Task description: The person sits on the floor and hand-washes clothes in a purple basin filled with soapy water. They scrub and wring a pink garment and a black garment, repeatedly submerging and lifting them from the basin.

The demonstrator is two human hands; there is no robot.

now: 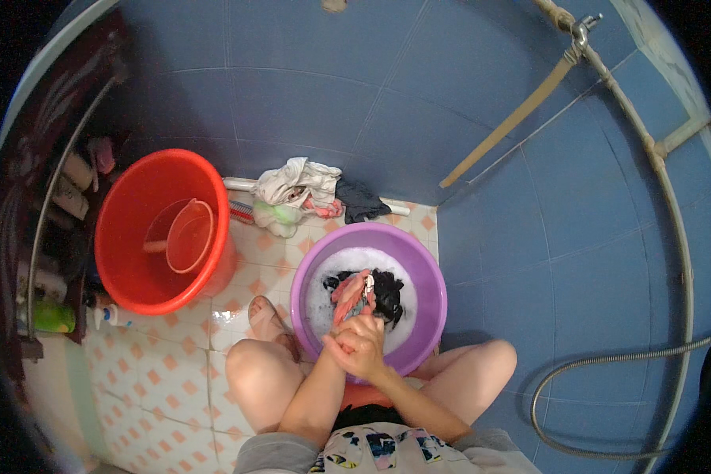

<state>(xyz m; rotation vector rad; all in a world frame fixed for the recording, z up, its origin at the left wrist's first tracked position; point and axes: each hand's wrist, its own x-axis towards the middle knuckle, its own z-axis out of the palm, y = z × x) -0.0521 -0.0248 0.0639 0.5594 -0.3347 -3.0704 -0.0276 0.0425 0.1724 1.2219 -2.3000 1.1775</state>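
Both hands are pressed together over the near side of a purple plastic basin point(301, 296). My left hand point(356, 327) and my right hand point(365, 359) overlap, with a bunched pink cloth point(351, 294) squeezed between them. The cloth hangs out past the fingers towards the middle of the basin, showing some white and grey parts. Beneath it, black fabric point(388, 293) lies partly sunk in foamy water point(355, 256). Some fingers and the gripped end of the cloth are hidden by the overlap.
A red plastic tub point(118, 249) holding a red dipper point(191, 237) stands at left. White garments point(299, 181), dark cloth point(361, 200) and a scrub brush point(242, 212) lie by the blue tiled wall point(308, 101). A metal hose point(536, 403) loops at right; a tap point(580, 32) is above.
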